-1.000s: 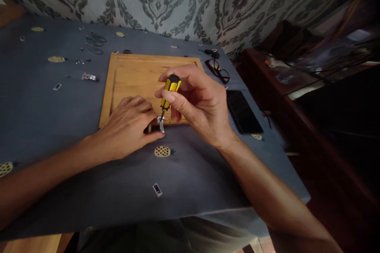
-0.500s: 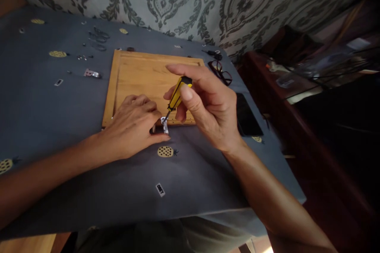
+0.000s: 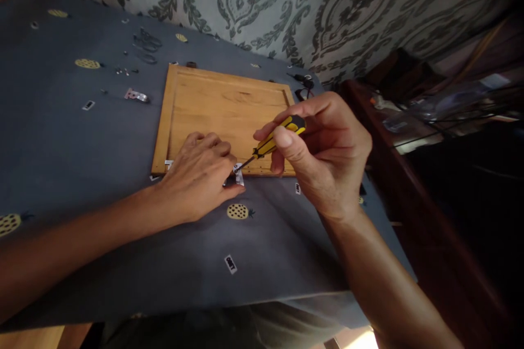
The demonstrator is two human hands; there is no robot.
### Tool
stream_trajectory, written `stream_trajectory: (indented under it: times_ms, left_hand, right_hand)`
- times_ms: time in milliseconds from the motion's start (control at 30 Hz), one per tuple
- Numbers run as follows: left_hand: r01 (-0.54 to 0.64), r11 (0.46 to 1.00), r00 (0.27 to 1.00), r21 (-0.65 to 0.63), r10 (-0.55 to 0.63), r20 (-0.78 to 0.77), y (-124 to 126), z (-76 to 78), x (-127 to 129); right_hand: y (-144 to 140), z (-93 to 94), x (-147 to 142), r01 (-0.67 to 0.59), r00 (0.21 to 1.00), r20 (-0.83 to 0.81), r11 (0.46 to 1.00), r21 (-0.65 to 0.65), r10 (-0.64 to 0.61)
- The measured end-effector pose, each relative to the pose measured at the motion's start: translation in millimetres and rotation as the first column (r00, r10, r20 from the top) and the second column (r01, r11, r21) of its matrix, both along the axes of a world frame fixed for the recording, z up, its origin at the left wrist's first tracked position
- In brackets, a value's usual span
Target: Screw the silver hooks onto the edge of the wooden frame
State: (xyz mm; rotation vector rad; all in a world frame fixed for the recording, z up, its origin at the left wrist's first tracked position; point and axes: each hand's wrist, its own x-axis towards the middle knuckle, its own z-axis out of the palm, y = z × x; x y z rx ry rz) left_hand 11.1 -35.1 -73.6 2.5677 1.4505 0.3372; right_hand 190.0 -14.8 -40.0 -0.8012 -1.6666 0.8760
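A small silver metal bracket (image 3: 238,175) sat at the near edge of a wooden panel (image 3: 221,112), shiny and partly hidden by fingers. The left hand (image 3: 200,174) lay flat over it, fingertips pinching the bracket against the panel's edge. The right hand (image 3: 327,152) gripped a screwdriver (image 3: 272,142) with a yellow and black handle, thumb and fingers closed around the handle. The tool slanted down to the left, and its thin dark tip met the bracket.

The panel was light honey-coloured wood with a raised frame and a recessed centre. It lay flat on a grey-blue tablecloth (image 3: 73,152) printed with small yellow pineapples. A second silver bracket (image 3: 136,96) rested on the cloth to the left of the panel, with tiny screws (image 3: 125,71) scattered farther back. Eyeglasses (image 3: 303,90) lay just past the panel's far right corner.

Behind the table stood a wall (image 3: 266,0) covered in pale paper with large dark damask swirls. To the right, dark wooden furniture (image 3: 409,120) held blurred clutter in shadow.
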Motion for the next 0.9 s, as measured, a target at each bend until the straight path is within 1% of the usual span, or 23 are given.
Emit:
stream_trajectory:
  times_ms: [133, 200, 300, 433, 567, 700, 900]
  left_hand:
    - [0.002, 1.000, 1.000, -0.018, -0.002, -0.019, 0.1, 1.3, 0.5]
    - [0.001, 1.000, 1.000, -0.029, -0.002, -0.031, 0.0, 2.1, 0.5]
    - [0.003, 1.000, 0.999, -0.030, -0.004, -0.035, -0.1, 1.9, 0.4]
    - [0.006, 1.000, 1.000, 0.003, -0.006, -0.024, 0.0, -1.0, 0.5]
    - [0.022, 0.998, 1.000, 0.067, -0.022, -0.010, 0.1, -2.7, 0.3]
    - [0.022, 0.999, 0.999, 0.035, -0.021, -0.025, -0.3, -1.9, -0.3]
    - [0.024, 0.999, 0.999, 0.029, -0.025, 0.029, -0.7, -4.8, -2.1]
  right_hand:
    - [-2.0, 0.3, 5.9, -0.050, 0.995, 0.087, 0.998, -0.026, 0.053]
    - [-2.5, 0.9, 6.8, -0.064, 0.995, 0.078, 0.998, -0.001, 0.064]
    - [-2.8, 0.9, 5.0, -0.026, 0.999, 0.040, 0.999, 0.038, 0.025]
    - [-3.5, -1.2, 2.2, 0.039, 0.999, 0.030, 0.999, 0.014, -0.040]
    - [-5.3, -1.3, 3.7, 0.020, 0.998, 0.061, 1.000, -0.016, -0.019]
    - [-6.8, 2.4, 4.8, -0.006, 0.992, 0.122, 1.000, -0.002, 0.007]
    - [-5.6, 2.9, -1.5, 0.076, 0.992, 0.094, 0.996, 0.046, -0.080]
